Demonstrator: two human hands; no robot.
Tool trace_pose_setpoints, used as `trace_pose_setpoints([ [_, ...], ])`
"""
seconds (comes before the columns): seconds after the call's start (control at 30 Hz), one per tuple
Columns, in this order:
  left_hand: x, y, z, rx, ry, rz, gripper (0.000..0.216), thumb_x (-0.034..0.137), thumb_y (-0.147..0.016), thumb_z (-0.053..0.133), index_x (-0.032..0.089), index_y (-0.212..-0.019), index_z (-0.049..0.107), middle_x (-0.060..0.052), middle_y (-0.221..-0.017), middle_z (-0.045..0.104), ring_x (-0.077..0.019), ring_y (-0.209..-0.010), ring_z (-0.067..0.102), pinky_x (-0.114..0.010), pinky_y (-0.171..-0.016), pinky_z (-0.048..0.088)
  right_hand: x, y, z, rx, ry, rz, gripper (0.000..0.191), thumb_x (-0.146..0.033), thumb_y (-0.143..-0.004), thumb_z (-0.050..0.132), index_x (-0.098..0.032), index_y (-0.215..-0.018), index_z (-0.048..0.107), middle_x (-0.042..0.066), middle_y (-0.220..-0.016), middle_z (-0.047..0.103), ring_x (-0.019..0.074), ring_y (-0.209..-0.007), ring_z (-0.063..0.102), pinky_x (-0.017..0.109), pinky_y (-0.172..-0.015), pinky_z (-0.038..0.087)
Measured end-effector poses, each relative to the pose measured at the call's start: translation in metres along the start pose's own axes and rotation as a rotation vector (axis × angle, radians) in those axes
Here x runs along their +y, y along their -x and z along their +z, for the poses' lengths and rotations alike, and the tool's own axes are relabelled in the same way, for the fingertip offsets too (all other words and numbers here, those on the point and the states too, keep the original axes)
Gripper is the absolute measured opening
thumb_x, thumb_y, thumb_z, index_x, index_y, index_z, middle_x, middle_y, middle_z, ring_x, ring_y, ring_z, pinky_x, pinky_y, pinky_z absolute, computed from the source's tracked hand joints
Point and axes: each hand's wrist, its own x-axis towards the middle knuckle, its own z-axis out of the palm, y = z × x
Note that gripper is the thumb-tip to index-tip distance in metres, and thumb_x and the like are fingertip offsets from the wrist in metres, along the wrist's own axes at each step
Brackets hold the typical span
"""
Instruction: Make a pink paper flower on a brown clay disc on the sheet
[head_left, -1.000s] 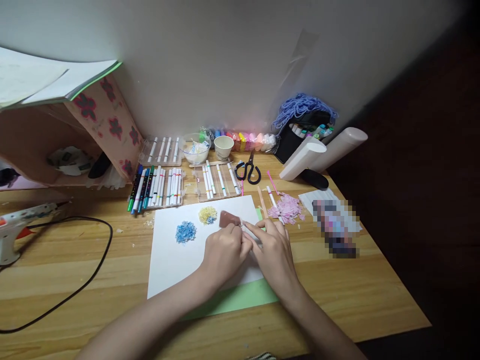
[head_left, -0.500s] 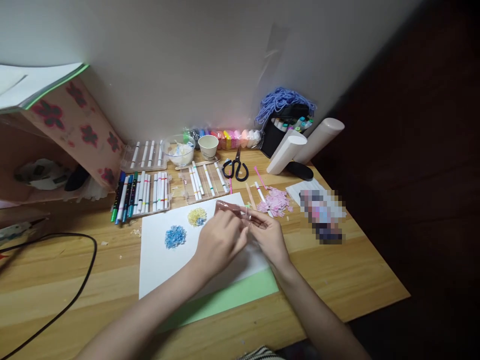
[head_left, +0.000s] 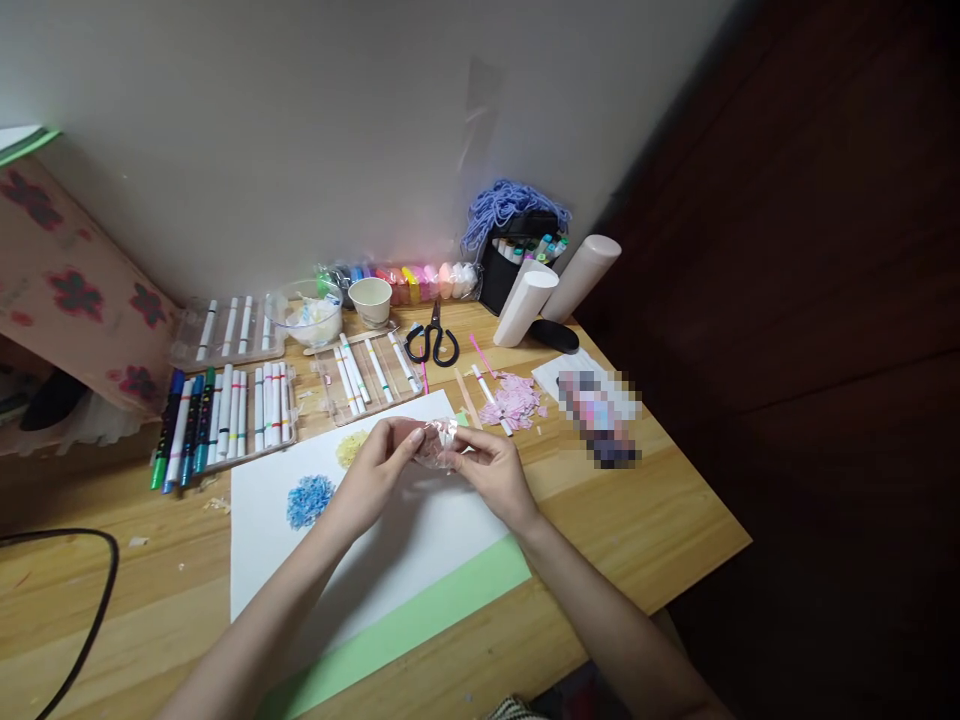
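Note:
Between both hands is a shiny clear plastic packet (head_left: 437,443) with something brownish in it, likely the same sort as the wrapped clay at the back. My left hand (head_left: 379,465) pinches its left side, thumb on top. On its right side, the fingers and thumb of my right hand (head_left: 491,470) are closed. Below them lies a white sheet of paper (head_left: 405,560) over a green sheet (head_left: 420,620). A mound of blue shreds (head_left: 310,501) sits on the white sheet, and a yellow pile (head_left: 349,448) is partly hidden behind my left hand.
Pink shreds (head_left: 514,402) lie right of the paper. Behind are black-handled scissors (head_left: 433,345), a paper cup (head_left: 370,300), a clear bowl (head_left: 307,318) and wrapped coloured clay (head_left: 409,283). Marker trays (head_left: 300,425) stand left; a black cable (head_left: 112,590) curves near the front.
The view has swung right, so things appear further left. My left hand has turned from a fist over the packet to a thumb-up pinch, and more of the clear plastic shows.

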Motion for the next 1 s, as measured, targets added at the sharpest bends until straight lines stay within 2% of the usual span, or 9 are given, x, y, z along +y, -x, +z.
trace_pose_setpoints([
  [0.13, 0.009, 0.004, 0.003, 0.059, -0.111, -0.007, 0.032, 0.048, -0.088, 0.05, 0.018, -0.098, 0.049, -0.002, -0.085, 0.061, -0.0133, -0.064, 0.054, -0.028, -0.063, 0.045, 0.002, 0.003, -0.001, 0.019, 0.142, -0.053, 0.041, -0.033, -0.076, 0.07, -0.023, -0.116, 0.068, 0.003, -0.085, 0.065, 0.0139, -0.075, 0.061, 0.024, -0.069, 0.052],
  [0.27, 0.009, 0.006, 0.007, 0.041, -0.131, -0.002, 0.031, 0.048, -0.09, 0.045, 0.018, -0.098, 0.047, -0.005, -0.096, 0.062, -0.0185, -0.085, 0.057, -0.032, -0.076, 0.044, 0.003, 0.002, -0.002, 0.006, 0.125, -0.165, 0.04, -0.031, -0.077, 0.07, -0.025, -0.117, 0.067, 0.005, -0.096, 0.062, 0.0156, -0.087, 0.06, 0.026, -0.074, 0.052],
  [0.33, 0.008, 0.005, 0.007, -0.033, -0.063, -0.027, 0.032, 0.048, -0.091, 0.045, 0.017, -0.1, 0.049, -0.008, -0.104, 0.061, -0.0202, -0.096, 0.056, -0.034, -0.083, 0.043, 0.004, -0.001, -0.004, 0.009, 0.116, -0.189, 0.039, -0.029, -0.074, 0.073, -0.027, -0.113, 0.069, 0.003, -0.091, 0.06, 0.0147, -0.085, 0.059, 0.026, -0.075, 0.051],
  [0.4, 0.007, 0.004, 0.005, -0.117, 0.0, -0.057, 0.035, 0.049, -0.09, 0.046, 0.016, -0.101, 0.05, -0.008, -0.104, 0.06, -0.02, -0.096, 0.054, -0.033, -0.083, 0.041, 0.007, -0.003, -0.006, 0.008, 0.114, -0.215, 0.039, -0.026, -0.069, 0.078, -0.028, -0.107, 0.072, 0.001, -0.086, 0.06, 0.0139, -0.083, 0.058, 0.026, -0.075, 0.049],
  [0.53, 0.007, 0.001, 0.004, -0.243, 0.101, -0.095, 0.04, 0.053, -0.089, 0.046, 0.015, -0.1, 0.051, -0.003, -0.085, 0.056, -0.0154, -0.076, 0.049, -0.029, -0.068, 0.038, 0.013, -0.006, -0.009, 0.039, 0.09, -0.302, 0.037, -0.02, -0.064, 0.081, -0.031, -0.098, 0.074, 0.0, -0.084, 0.061, 0.0144, -0.083, 0.058, 0.027, -0.076, 0.046],
  [0.63, 0.006, 0.001, 0.008, -0.24, 0.159, -0.107, 0.04, 0.055, -0.087, 0.048, 0.016, -0.095, 0.048, 0.001, -0.076, 0.049, -0.0121, -0.067, 0.042, -0.026, -0.06, 0.033, 0.016, -0.005, -0.008, 0.078, 0.093, -0.346, 0.04, -0.021, -0.068, 0.079, -0.033, -0.105, 0.072, 0.001, -0.088, 0.059, 0.0155, -0.087, 0.057, 0.03, -0.081, 0.046],
  [0.73, 0.007, 0.002, 0.009, -0.233, 0.217, -0.115, 0.039, 0.055, -0.086, 0.05, 0.017, -0.091, 0.047, 0.003, -0.072, 0.043, -0.0101, -0.062, 0.037, -0.024, -0.056, 0.029, 0.016, -0.004, -0.009, 0.043, 0.096, -0.36, 0.043, -0.021, -0.073, 0.076, -0.035, -0.113, 0.067, 0.001, -0.091, 0.055, 0.0155, -0.089, 0.054, 0.032, -0.084, 0.045],
  [0.87, 0.013, 0.004, 0.008, -0.304, 0.271, -0.095, 0.039, 0.055, -0.086, 0.051, 0.017, -0.081, 0.047, 0.004, -0.067, 0.04, -0.0085, -0.057, 0.033, -0.023, -0.051, 0.026, 0.015, -0.005, -0.013, -0.011, 0.114, -0.441, 0.047, -0.017, -0.071, 0.077, -0.039, -0.111, 0.067, -0.001, -0.086, 0.054, 0.0152, -0.085, 0.052, 0.031, -0.079, 0.044],
  [1.0, 0.017, 0.002, 0.009, -0.4, 0.376, -0.095, 0.04, 0.055, -0.087, 0.049, 0.016, -0.078, 0.049, 0.004, -0.064, 0.038, -0.0067, -0.052, 0.028, -0.02, -0.046, 0.02, 0.016, -0.002, -0.013, 0.1, 0.186, -0.572, 0.049, -0.012, -0.069, 0.078, -0.04, -0.108, 0.069, -0.001, -0.083, 0.054, 0.0162, -0.082, 0.05, 0.032, -0.075, 0.042],
])
